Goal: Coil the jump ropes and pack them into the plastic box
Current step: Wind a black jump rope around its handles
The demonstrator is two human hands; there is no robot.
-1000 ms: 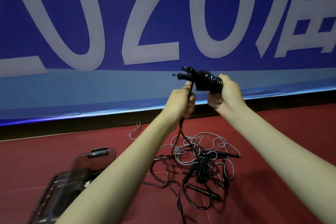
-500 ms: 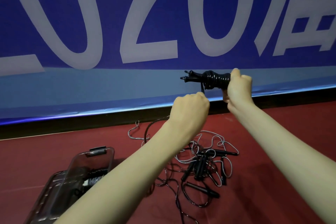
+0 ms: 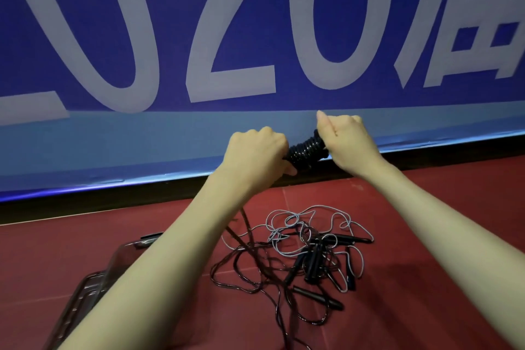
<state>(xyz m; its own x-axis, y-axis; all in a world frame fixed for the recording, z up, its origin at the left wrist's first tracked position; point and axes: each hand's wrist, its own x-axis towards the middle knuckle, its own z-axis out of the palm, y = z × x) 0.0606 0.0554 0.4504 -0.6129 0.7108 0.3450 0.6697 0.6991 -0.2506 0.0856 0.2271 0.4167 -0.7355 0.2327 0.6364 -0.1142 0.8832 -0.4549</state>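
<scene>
**Winding the black rope tight around its handles**

The person holds a black rope bundle up in front of the blue banner, between both hands. The right hand has its fingers clenched around one end of the bundle, thumb raised. The left hand is curled into a fist at the other end, apparently gripping the loose black cord that trails down behind the forearm to the red floor; the cord inside the fist is hidden, so the exact hold cannot be told.

On the floor below lies a tangled pile of ropes, grey and black cords mixed with several black handles. The plastic box sits open at lower left, mostly covered by the left forearm.

To do this step well, the right hand should likely keep the bundle steady while the left lays each turn snug beside the last, with even tension. The trailing cord runs into the pile, so it may snag; drawing slack gently would avoid dragging other ropes along. The tail needs tucking so the coil holds before going into the box.
</scene>
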